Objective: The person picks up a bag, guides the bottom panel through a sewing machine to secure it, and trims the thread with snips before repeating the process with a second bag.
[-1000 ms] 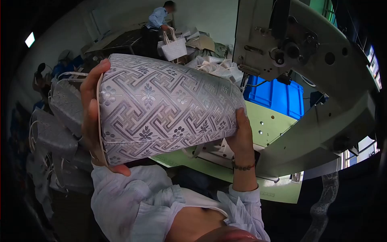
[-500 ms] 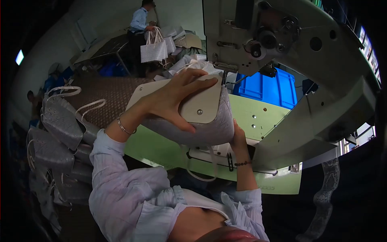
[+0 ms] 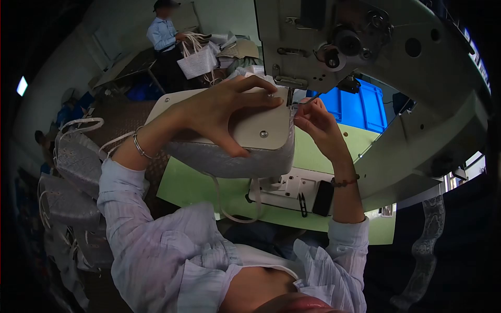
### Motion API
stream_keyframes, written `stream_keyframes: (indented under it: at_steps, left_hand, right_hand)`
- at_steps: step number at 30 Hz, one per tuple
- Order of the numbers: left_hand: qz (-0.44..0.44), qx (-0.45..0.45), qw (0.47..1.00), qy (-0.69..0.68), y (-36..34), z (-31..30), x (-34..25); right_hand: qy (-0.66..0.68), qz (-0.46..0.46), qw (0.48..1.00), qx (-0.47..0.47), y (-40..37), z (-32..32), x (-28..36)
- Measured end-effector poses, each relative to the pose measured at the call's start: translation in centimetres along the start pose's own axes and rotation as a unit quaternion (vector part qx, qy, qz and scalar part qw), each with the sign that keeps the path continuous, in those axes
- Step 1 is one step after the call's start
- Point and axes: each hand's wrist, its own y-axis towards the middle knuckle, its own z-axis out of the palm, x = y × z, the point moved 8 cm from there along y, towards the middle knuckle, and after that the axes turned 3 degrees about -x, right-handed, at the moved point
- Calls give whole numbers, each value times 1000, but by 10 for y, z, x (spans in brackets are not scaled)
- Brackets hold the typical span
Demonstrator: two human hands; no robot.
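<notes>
A silvery quilted bag (image 3: 229, 161) is held at the sewing machine (image 3: 334, 57), its flat cream base (image 3: 255, 122) facing up with metal studs. Across that base lies my left hand (image 3: 222, 107), thumb and fingers spread, pressing on the bag. The bag's far right corner sits at the machine's needle area. Just right of the needle is my right hand (image 3: 317, 122), thumb and fingers pinched together near the bag's edge; what they hold, if anything, is too small to make out. A pale strap (image 3: 255, 201) hangs below the bag.
Black snips (image 3: 302, 204) and a dark phone (image 3: 323, 198) lie on the green table (image 3: 378, 224). A blue crate (image 3: 360, 107) stands behind the machine. Finished-looking grey bags (image 3: 78, 161) are piled at left. A person (image 3: 163, 36) handles bags at the back.
My right hand has moved up from the bag's lower right side to beside the needle. The bag and my left hand have shifted slightly left and up. The phone is now uncovered.
</notes>
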Motion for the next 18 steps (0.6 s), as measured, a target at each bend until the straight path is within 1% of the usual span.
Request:
stream_keyframes:
  at_steps: [2,4,5,7,8,11,13,14,16,17,18]
  left_hand:
    - [-13,29,999,-10,0,2,0]
    - [-4,31,999,-6,3,2,0]
    - [3,34,999,-2,4,2,1]
    - [3,40,999,-2,6,1,2]
    - [1,44,999,-3,7,1,3]
    - [2,54,999,-3,10,2,8]
    - [19,66,998,9,13,4,10]
    - [31,78,996,22,14,6,12]
    - [24,86,996,8,15,8,18]
    - [16,95,995,-5,15,9,20]
    - [16,99,995,-6,16,10,19]
  right_hand:
    - [12,0,1000,9,-2,6,4]
    - [35,30,999,3,-5,9,-1]
    - [35,29,999,2,-7,9,0]
    - [33,31,998,-42,-10,0,0]
    - [33,32,998,-40,-9,-1,-1]
    - [9,4,998,-66,-4,-13,-1]
    - [-25,-12,999,-36,3,-16,0]
    - [-27,-14,999,-37,10,-18,-4]
    - [76,-52,994,-56,27,-18,-5]
    - [77,-51,994,-57,36,-18,-3]
    - [-20,-21,997,-69,46,-16,1]
